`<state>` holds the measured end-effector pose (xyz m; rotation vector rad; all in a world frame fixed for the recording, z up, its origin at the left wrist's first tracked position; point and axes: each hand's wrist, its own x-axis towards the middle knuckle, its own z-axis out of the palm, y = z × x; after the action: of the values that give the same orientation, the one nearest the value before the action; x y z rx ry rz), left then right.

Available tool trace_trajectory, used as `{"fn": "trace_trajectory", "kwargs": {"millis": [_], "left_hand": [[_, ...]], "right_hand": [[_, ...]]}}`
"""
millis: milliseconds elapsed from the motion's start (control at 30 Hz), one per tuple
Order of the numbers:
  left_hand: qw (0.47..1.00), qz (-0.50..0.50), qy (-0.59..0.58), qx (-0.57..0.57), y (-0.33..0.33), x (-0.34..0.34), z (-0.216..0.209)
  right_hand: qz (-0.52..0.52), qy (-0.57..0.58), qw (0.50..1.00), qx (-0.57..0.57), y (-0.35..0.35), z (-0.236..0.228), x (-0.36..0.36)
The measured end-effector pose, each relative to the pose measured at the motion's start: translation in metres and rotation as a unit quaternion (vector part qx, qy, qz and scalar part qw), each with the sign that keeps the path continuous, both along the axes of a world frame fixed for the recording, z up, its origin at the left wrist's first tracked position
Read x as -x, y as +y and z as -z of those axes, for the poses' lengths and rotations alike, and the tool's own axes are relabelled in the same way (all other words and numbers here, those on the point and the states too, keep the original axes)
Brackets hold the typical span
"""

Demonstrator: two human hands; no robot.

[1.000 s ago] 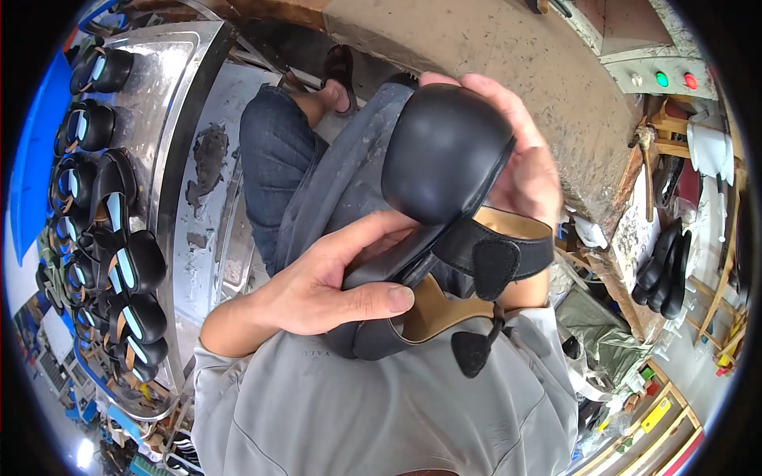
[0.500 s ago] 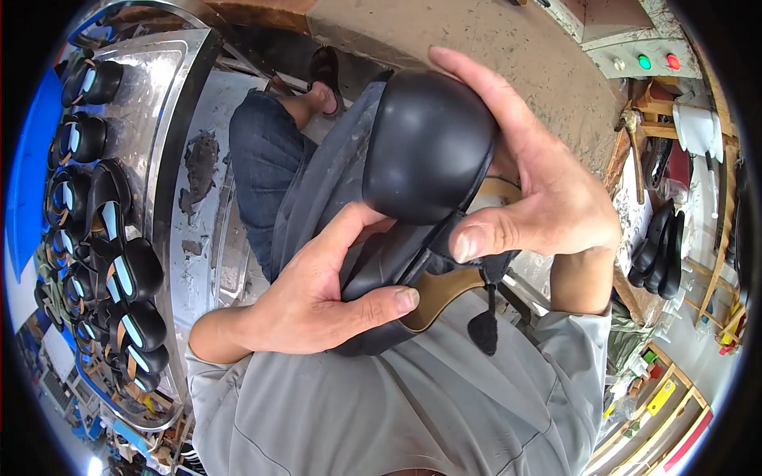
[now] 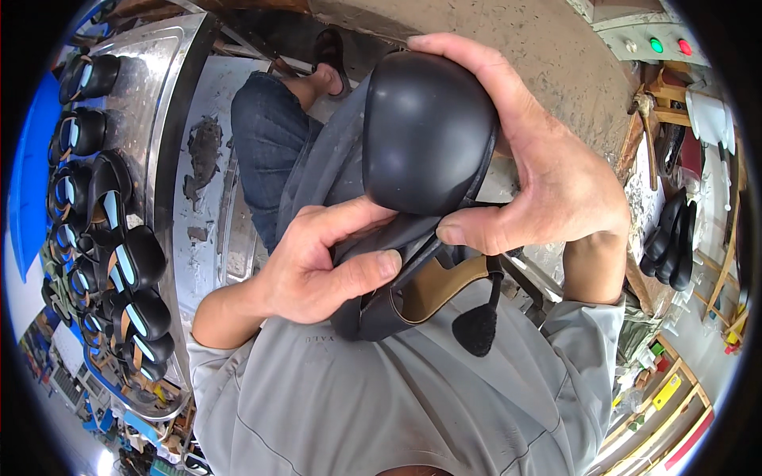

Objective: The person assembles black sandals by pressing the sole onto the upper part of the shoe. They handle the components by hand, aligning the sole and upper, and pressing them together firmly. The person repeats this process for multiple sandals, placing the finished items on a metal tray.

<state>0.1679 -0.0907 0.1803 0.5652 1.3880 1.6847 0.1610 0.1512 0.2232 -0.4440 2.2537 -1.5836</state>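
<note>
A black shoe (image 3: 425, 131) with a smooth, rounded toe is in front of my chest, its toe pointing away from me. My right hand (image 3: 552, 178) wraps the toe's right side, fingers over the far end and thumb on the edge near the opening. From the left, my left hand (image 3: 313, 258) grips the shoe's side, its index finger under the toe and its thumb on the upper. Tan lining shows inside the opening. A black strap with a wide, fuzzy-looking end (image 3: 476, 329) hangs at the near right. My fingertips on the underside are hidden.
Several black shoes with light-blue patches (image 3: 139, 258) stand on a metal tray table (image 3: 147, 59) at the left, beside a blue panel (image 3: 30, 178). A brown worktop (image 3: 468, 24) lies ahead. Black shoe-shaped pieces (image 3: 671, 246) hang at the right, below a button panel (image 3: 655, 44).
The shoe's toe has shifted slightly up and away in the picture. My left thumb has slid up along the upper, and more of the tan lining shows. The strap end has swung nearer left.
</note>
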Motion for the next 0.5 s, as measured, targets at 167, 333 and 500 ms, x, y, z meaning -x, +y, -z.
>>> {"fn": "trace_trajectory", "kwargs": {"millis": [167, 333, 500], "left_hand": [[0.999, 0.000, -0.030, -0.024, -0.002, 0.009, 0.018], [0.994, 0.004, 0.102, -0.040, 0.003, 0.005, 0.012], [0.994, -0.008, 0.112, 0.000, 0.005, -0.005, 0.006]], "right_hand": [[0.014, -0.017, 1.000, -0.016, -0.002, 0.002, 0.000], [0.024, -0.010, 0.999, -0.035, 0.003, 0.000, -0.002], [0.028, 0.007, 0.999, -0.029, 0.004, 0.007, -0.003]]}}
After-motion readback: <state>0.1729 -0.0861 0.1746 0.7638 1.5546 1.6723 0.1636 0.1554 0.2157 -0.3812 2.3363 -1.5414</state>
